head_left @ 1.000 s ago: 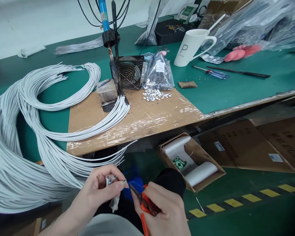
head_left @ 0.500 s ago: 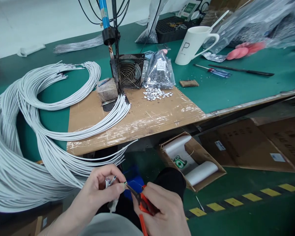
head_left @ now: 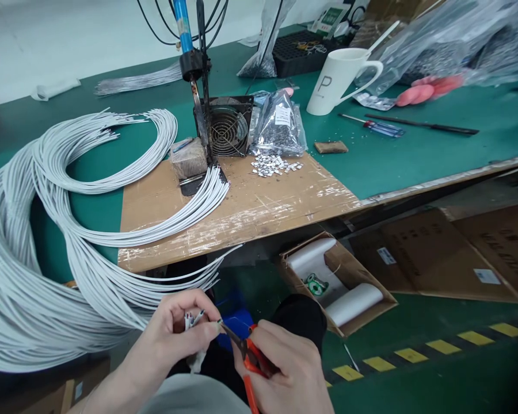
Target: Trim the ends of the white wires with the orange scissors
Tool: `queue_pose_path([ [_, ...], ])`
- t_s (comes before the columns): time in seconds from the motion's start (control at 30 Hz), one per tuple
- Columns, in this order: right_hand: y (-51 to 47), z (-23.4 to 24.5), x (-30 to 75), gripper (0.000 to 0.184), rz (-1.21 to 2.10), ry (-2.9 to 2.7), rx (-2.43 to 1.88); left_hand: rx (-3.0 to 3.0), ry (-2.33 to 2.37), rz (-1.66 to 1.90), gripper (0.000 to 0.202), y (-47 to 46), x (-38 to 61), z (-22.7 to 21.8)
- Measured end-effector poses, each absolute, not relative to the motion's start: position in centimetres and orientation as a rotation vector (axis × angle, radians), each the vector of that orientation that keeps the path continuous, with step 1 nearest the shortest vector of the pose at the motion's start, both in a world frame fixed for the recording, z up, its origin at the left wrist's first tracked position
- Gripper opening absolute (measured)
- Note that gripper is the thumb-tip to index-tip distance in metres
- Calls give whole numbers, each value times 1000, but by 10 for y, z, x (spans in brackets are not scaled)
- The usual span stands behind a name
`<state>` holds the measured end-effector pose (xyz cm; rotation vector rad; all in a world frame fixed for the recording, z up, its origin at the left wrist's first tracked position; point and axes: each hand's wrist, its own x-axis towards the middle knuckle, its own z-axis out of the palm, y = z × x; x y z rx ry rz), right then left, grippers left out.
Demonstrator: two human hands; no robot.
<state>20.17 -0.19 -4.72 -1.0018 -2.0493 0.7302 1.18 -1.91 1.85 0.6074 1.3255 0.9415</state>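
Green matting is covering the workbench [head_left: 414,155] beneath a pale wall. Low in front of it, the left hand [head_left: 181,328] is pinching a thin wire [head_left: 220,322] between thumb and forefinger, its dark tip just poking out at the fingertips. More white wire ends [head_left: 193,318] are sitting inside the curl of that hand, and a whitish strip [head_left: 197,359] is dangling below it. The right hand [head_left: 289,362] is wrapping around orange-handled snips [head_left: 254,359], whose dark blades [head_left: 236,339] are pointing leftward and lying right at the wire's tip; whether they are biting it is too small to tell. Just beyond the left hand, thick coils of white cable [head_left: 82,287] are spilling over the bench edge, one bundle resting on a cardboard sheet [head_left: 259,213]. Farther back, a blue-handled soldering iron [head_left: 182,26] is standing beside a grilled fan [head_left: 224,132], with small white pieces [head_left: 274,165] lying before a clear bag [head_left: 280,123]. To the right, a white mug [head_left: 336,80] is standing near a screwdriver [head_left: 382,127]. Below the bench, an open carton [head_left: 354,267] is holding a green spool [head_left: 315,284].
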Motion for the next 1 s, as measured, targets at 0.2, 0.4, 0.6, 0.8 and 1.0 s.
queue_pose_path([
  [0.2,-1,-48,201,40,730,-2042,-998,582,1318,941,29,-18,13,23],
  [0.4,-1,-46,199,44,724,-2030,-1012,573,1316,938,29,-19,12,21],
  [0.6,-2,-46,200,42,732,-2028,-1008,601,1311,920,30,-21,10,17],
  [0.8,-1,-47,200,41,703,-2015,-985,579,1300,909,31,-20,8,17],
  [1.0,-1,-49,201,38,699,-2079,-992,588,1286,904,29,-20,8,16],
])
